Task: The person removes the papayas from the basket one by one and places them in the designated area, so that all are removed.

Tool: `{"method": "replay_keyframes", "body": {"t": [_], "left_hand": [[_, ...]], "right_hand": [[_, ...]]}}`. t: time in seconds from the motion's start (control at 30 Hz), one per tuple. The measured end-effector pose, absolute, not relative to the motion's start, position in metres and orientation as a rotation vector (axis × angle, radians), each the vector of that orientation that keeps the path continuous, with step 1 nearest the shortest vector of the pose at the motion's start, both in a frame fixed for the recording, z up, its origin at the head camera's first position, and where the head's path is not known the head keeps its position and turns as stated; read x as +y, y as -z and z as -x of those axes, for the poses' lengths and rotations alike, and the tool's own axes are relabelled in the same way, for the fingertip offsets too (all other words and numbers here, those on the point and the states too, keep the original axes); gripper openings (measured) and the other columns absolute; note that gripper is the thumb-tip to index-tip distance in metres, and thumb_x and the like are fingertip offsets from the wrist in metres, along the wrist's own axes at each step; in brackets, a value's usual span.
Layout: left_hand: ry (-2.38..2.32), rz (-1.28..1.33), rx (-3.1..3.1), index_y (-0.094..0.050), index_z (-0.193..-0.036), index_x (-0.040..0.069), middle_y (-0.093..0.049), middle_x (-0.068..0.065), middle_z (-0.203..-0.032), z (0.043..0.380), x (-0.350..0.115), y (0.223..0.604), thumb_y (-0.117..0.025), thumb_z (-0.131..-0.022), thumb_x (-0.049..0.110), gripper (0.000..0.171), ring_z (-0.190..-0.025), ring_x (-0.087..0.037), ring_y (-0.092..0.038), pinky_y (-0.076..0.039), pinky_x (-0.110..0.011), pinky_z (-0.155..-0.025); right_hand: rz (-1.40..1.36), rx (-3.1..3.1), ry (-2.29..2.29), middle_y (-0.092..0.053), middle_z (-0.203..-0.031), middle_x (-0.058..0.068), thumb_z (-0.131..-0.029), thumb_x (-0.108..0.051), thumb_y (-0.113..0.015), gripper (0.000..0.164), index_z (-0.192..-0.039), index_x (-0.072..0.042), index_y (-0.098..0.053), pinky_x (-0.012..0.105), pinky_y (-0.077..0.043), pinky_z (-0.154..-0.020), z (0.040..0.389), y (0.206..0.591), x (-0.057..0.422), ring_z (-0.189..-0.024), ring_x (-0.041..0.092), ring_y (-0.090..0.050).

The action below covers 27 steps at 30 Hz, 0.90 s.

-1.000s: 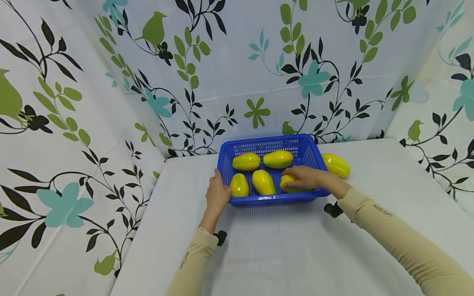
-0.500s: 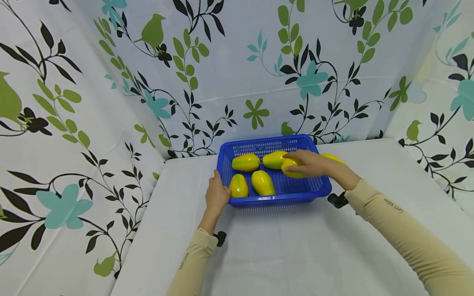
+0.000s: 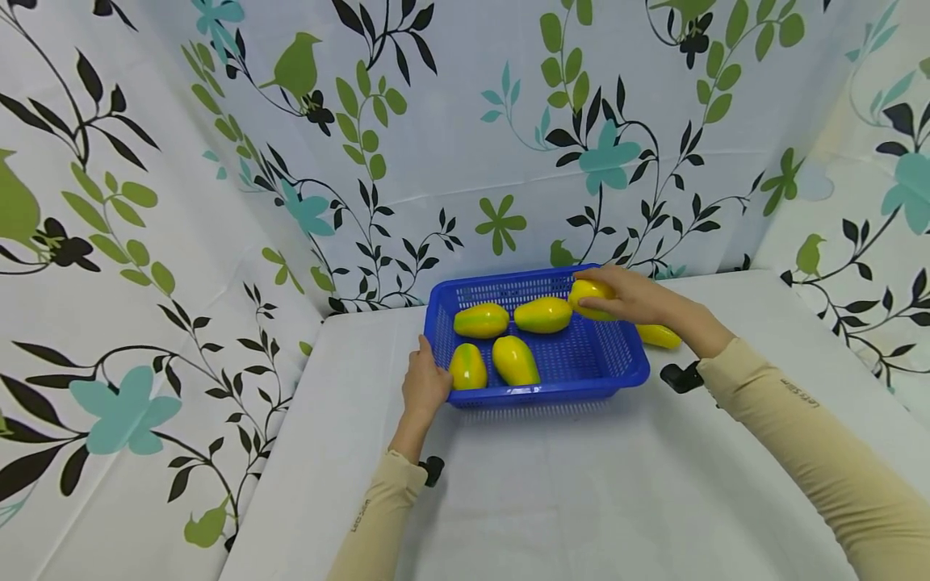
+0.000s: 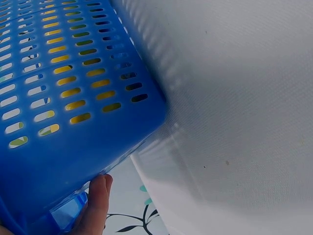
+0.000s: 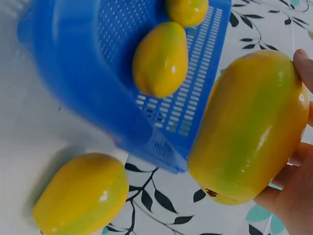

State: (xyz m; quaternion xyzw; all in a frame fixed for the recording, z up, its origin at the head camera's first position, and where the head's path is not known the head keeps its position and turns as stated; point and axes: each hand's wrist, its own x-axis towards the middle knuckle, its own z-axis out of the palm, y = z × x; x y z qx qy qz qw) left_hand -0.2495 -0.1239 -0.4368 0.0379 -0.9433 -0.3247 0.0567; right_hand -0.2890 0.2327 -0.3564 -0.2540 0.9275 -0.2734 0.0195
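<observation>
A blue plastic basket stands on the white table with several yellow-green papayas inside. At the basket's left side my left hand grips the rim, its fingers along the outer wall in the left wrist view. My right hand holds one papaya from above, fingers on one side and thumb on the other, raised over the basket's back right corner. Another papaya lies on the table just outside the basket's right side, partly hidden by the right forearm in the head view.
The white table extends in front of the basket and to both sides. A cloth printed with leaves and birds hangs close behind the basket and along the left and right.
My right hand has lifted the papaya from the basket's front right part and carried it up, back and to the right. My left hand stays on the basket, which has not visibly moved.
</observation>
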Motion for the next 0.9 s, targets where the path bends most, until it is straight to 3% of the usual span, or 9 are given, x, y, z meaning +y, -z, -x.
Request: {"method": "replay_keyframes", "body": {"t": [0.23, 0.43, 0.8, 0.9], "left_hand": [[0.982, -0.115, -2.858, -0.025, -0.151, -0.009, -0.048, -0.036, -0.132, 0.249, -0.124, 0.437, -0.053, -0.086, -0.001, 0.072, -0.104, -0.046, -0.061, -0.051, -0.058, -0.085], [0.937, -0.099, -2.844, -0.028, -0.150, -0.011, -0.050, -0.037, -0.130, 0.250, -0.123, 0.438, -0.054, -0.085, -0.003, 0.070, -0.101, -0.049, -0.062, -0.053, -0.060, -0.080], [0.941, -0.117, -2.870, -0.025, -0.152, -0.008, -0.048, -0.035, -0.133, 0.252, -0.126, 0.439, -0.053, -0.087, -0.001, 0.071, -0.104, -0.047, -0.061, -0.052, -0.058, -0.083], [0.940, -0.112, -2.870, -0.025, -0.151, -0.009, -0.048, -0.035, -0.133, 0.252, -0.126, 0.439, -0.053, -0.086, -0.001, 0.071, -0.104, -0.047, -0.061, -0.052, -0.059, -0.083]], "right_hand": [[0.727, 2.935, 0.866, -0.050, -0.139, 0.023, -0.097, -0.034, -0.060, 0.058, -0.144, -0.002, -0.047, 0.062, -0.040, -0.100, 0.286, 0.357, 0.249, -0.124, 0.041, -0.048], [0.687, 2.958, 0.884, -0.053, -0.133, 0.025, -0.098, -0.033, -0.060, 0.057, -0.143, 0.000, -0.047, 0.059, -0.042, -0.096, 0.275, 0.361, 0.268, -0.115, 0.040, -0.051], [0.570, 2.975, 0.847, -0.051, -0.134, 0.028, -0.099, -0.036, -0.057, 0.060, -0.144, 0.001, -0.045, 0.062, -0.040, -0.098, 0.254, 0.387, 0.305, -0.114, 0.041, -0.051], [0.556, 2.978, 0.852, -0.053, -0.130, 0.027, -0.099, -0.035, -0.057, 0.058, -0.144, 0.000, -0.046, 0.059, -0.043, -0.093, 0.245, 0.395, 0.312, -0.107, 0.037, -0.053]]}}
